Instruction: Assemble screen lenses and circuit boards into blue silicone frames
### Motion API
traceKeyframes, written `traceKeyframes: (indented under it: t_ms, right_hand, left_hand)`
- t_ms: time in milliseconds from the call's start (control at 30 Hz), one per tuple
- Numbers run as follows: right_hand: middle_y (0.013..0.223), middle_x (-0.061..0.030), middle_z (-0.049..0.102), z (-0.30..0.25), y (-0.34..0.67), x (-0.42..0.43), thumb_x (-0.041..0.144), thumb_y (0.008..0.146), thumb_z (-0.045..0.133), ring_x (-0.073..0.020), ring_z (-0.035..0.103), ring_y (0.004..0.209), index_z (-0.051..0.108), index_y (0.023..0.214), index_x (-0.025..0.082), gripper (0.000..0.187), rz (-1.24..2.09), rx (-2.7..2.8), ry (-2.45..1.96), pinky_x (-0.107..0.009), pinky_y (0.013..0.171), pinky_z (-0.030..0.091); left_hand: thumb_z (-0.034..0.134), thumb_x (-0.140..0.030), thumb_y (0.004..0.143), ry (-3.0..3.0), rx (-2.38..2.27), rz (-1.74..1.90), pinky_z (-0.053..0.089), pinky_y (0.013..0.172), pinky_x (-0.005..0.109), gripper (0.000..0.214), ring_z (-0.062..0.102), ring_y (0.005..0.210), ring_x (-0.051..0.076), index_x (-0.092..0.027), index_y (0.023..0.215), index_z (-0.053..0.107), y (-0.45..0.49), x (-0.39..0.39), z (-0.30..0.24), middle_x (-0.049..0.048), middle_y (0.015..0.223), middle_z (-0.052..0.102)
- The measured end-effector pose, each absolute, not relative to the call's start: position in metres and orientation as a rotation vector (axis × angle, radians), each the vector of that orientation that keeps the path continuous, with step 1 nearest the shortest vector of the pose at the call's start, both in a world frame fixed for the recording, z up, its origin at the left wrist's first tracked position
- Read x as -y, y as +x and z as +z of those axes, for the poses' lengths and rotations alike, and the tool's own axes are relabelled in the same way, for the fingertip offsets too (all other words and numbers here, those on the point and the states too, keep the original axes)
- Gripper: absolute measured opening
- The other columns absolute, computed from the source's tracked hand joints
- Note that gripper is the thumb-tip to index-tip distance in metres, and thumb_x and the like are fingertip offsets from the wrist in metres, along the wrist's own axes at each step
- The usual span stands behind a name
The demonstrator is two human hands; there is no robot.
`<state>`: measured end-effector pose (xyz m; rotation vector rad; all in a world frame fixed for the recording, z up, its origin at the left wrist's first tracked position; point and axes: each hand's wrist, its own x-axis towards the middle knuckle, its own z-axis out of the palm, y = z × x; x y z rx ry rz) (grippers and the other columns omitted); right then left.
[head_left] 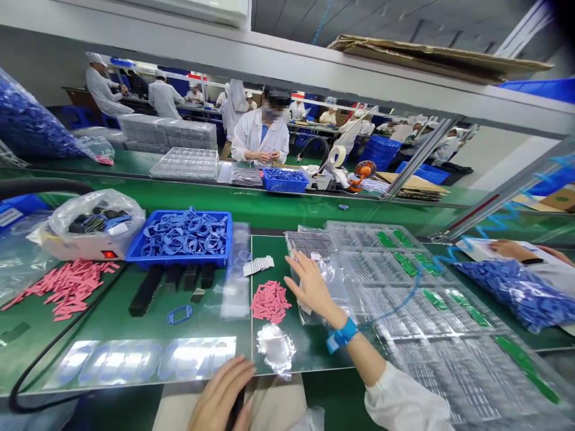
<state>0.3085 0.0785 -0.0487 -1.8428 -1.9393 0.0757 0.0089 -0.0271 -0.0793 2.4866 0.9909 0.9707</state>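
Observation:
My left hand (220, 398) is at the front table edge, fingers curled, with a narrow black object (236, 408) partly visible between thumb and fingers; its kind is hidden. My right hand (309, 282), fingers spread, reaches over clear plastic bags (332, 281) beside a stack of grey strips (309, 242). A blue wrist strap (341, 335) circles that wrist. Left of the right hand lie a heap of pink strips (270, 301) and a fan of white labels (259, 265). Shiny clear film pieces (275, 347) sit nearer me.
A blue bin (133, 251) of blue plastic frames stands left, with more pink strips (76, 284) beside it. Clear trays (404, 341) with green boards (525, 365) fill the right. A single blue frame (179, 313) lies left. A co-worker (263, 131) sits opposite; another person's hand (512, 249) is far right.

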Motion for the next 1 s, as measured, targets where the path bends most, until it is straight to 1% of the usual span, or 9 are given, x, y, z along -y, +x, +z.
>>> traceKeyframes:
  t_ms: [167, 300, 367, 433, 633, 733, 867, 933, 1000]
  right_hand:
    - [0.143, -0.0099, 0.043, -0.056, 0.272, -0.040, 0.038, 0.095, 0.037, -0.0187, 0.040, 0.132, 0.040, 0.139, 0.019, 0.048, 0.217, 2.045, -1.648, -0.038, 0.107, 0.039]
    - [0.144, -0.0120, 0.042, -0.059, 0.253, -0.045, 0.043, 0.091, 0.047, -0.0214, 0.036, 0.135, 0.042, 0.137, 0.015, 0.054, 0.260, 2.127, -1.550, -0.039, 0.110, 0.035]
    - [0.142, -0.0109, 0.044, -0.060, 0.246, -0.053, 0.041, 0.089, 0.051, -0.0230, 0.037, 0.134, 0.047, 0.134, 0.018, 0.051, 0.267, 2.174, -1.510, -0.042, 0.111, 0.032]
    - [0.138, -0.0084, 0.050, -0.062, 0.242, -0.058, 0.038, 0.088, 0.052, -0.0225, 0.042, 0.130, 0.053, 0.128, 0.023, 0.043, 0.267, 2.207, -1.483, -0.044, 0.111, 0.030]
    - [0.121, -0.0072, 0.062, -0.060, 0.249, -0.061, 0.035, 0.087, 0.054, -0.0203, 0.055, 0.115, 0.065, 0.109, 0.022, 0.027, 0.240, 2.179, -1.516, -0.041, 0.103, 0.039]
    - [0.130, -0.0096, 0.056, -0.056, 0.250, -0.081, 0.042, 0.087, 0.053, -0.0224, 0.049, 0.122, 0.058, 0.120, 0.019, 0.040, 0.206, 2.084, -1.649, -0.040, 0.104, 0.039]
    - [0.137, -0.0226, 0.043, -0.057, 0.232, -0.124, 0.062, 0.077, 0.058, -0.0333, 0.043, 0.126, 0.038, 0.136, 0.007, 0.083, 0.157, 1.851, -1.980, -0.048, 0.099, 0.041]
    - [0.130, -0.0212, 0.049, -0.059, 0.220, -0.139, 0.066, 0.074, 0.059, -0.0337, 0.048, 0.119, 0.039, 0.135, 0.009, 0.086, 0.149, 1.780, -2.104, -0.050, 0.093, 0.043]
    - [0.124, -0.0155, 0.053, -0.060, 0.211, -0.147, 0.061, 0.079, 0.058, -0.0299, 0.052, 0.114, 0.044, 0.130, 0.013, 0.071, 0.140, 1.756, -2.171, -0.049, 0.091, 0.045]
  left_hand:
    - [0.043, -0.027, 0.092, 2.483, -1.119, 0.629, 0.049, 0.100, 0.043, 0.047, 0.043, 0.132, 0.026, -0.020, 0.138, 0.037, 0.038, -0.002, -0.048, 0.0130, 0.142, 0.049]
    - [0.051, -0.037, 0.088, 2.505, -1.173, 0.524, 0.041, 0.103, 0.056, 0.078, 0.030, 0.137, 0.035, -0.016, 0.148, 0.006, 0.062, -0.001, -0.062, 0.0232, 0.150, 0.032]
    - [0.056, -0.041, 0.084, 2.493, -1.198, 0.515, 0.037, 0.105, 0.059, 0.095, 0.023, 0.139, 0.036, -0.017, 0.147, -0.012, 0.070, 0.004, -0.073, 0.0243, 0.152, 0.025]
    - [0.057, -0.045, 0.082, 2.462, -1.238, 0.527, 0.036, 0.105, 0.059, 0.103, 0.020, 0.140, 0.036, -0.018, 0.145, -0.020, 0.074, 0.008, -0.081, 0.0232, 0.154, 0.020]
    - [0.050, -0.059, 0.081, 2.439, -1.284, 0.510, 0.030, 0.107, 0.062, 0.103, 0.018, 0.140, 0.039, -0.015, 0.146, -0.016, 0.082, -0.003, -0.081, 0.0257, 0.153, 0.021]
    - [0.043, -0.068, 0.079, 2.421, -1.276, 0.459, 0.030, 0.108, 0.061, 0.100, 0.019, 0.139, 0.040, -0.008, 0.148, 0.002, 0.087, -0.014, -0.075, 0.0281, 0.151, 0.023]
    - [0.037, -0.068, 0.082, 2.393, -1.304, 0.430, 0.026, 0.111, 0.060, 0.094, 0.013, 0.141, 0.038, -0.003, 0.145, 0.013, 0.085, -0.028, -0.066, 0.0288, 0.152, 0.019]
    - [0.036, -0.066, 0.083, 2.380, -1.329, 0.423, 0.025, 0.111, 0.060, 0.091, 0.011, 0.141, 0.037, -0.003, 0.145, 0.014, 0.079, -0.032, -0.063, 0.0295, 0.152, 0.019]
    - [0.036, -0.066, 0.084, 2.376, -1.340, 0.416, 0.025, 0.110, 0.061, 0.091, 0.011, 0.141, 0.037, -0.004, 0.145, 0.013, 0.073, -0.033, -0.061, 0.0296, 0.152, 0.019]
